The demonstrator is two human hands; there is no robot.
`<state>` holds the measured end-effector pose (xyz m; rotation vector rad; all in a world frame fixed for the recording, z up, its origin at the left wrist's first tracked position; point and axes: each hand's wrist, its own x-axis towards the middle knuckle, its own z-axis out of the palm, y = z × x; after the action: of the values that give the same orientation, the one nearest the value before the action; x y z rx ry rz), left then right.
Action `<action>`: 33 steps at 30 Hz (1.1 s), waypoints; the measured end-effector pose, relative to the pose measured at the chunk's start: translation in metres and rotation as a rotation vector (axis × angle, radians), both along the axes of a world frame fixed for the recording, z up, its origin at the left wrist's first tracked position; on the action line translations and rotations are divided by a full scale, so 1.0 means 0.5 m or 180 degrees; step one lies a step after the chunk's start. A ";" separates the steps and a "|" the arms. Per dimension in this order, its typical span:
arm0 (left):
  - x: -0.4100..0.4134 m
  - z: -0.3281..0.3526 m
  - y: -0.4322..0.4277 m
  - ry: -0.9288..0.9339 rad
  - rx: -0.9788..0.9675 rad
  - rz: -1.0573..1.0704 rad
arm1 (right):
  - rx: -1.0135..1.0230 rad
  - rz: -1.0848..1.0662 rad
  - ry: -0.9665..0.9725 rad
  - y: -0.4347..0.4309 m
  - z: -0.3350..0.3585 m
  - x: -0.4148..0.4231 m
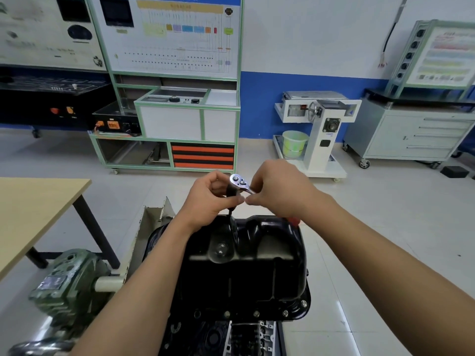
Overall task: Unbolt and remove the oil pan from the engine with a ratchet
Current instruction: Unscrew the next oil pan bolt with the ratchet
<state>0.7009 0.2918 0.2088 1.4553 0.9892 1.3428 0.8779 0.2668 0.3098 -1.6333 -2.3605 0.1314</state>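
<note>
Had the ratchet (237,182) up in both hands over the far end of the oil pan (244,268), clear of it. Had the left hand (208,199) with its grip curled round the black socket piece (232,194) hanging under the chrome head. Had the right hand (277,191) with its grip pinched on the shank just behind that head, with the fingertips of both hands nearly touching. Could not tell whether the red bit (295,220) below the right wrist belonged to the handle.

Found the oil pan bottom-up atop the engine (231,337), directly below the forearms, with bolts (255,313) seated along the near flange, so judged it not yet free. Judged it stiff pressed metal, weighty enough to want two hands, glossy and likely slick with oil. Reckoned the flat flange on the two long sides the safest hold, not the rounded sump. Expected a sealed joint to resist before letting go, and thin flange edges to bite bare fingers.

Noted open tiled floor (359,253) to the right and ahead for swinging the handle and lifting the pan away. Noted tighter quarters on the left: a white stand plate (151,227), a green gearbox (66,278) and a wooden bench (30,209) close by.
</note>
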 end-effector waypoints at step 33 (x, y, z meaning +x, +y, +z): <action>0.003 -0.002 0.005 -0.0129 0.0048 0.0018 | 0.0073 0.0093 0.0223 -0.016 0.002 0.001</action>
<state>0.7023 0.2943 0.2079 1.4320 0.9596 1.3813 0.8785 0.2585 0.3110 -1.5586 -2.3255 0.1641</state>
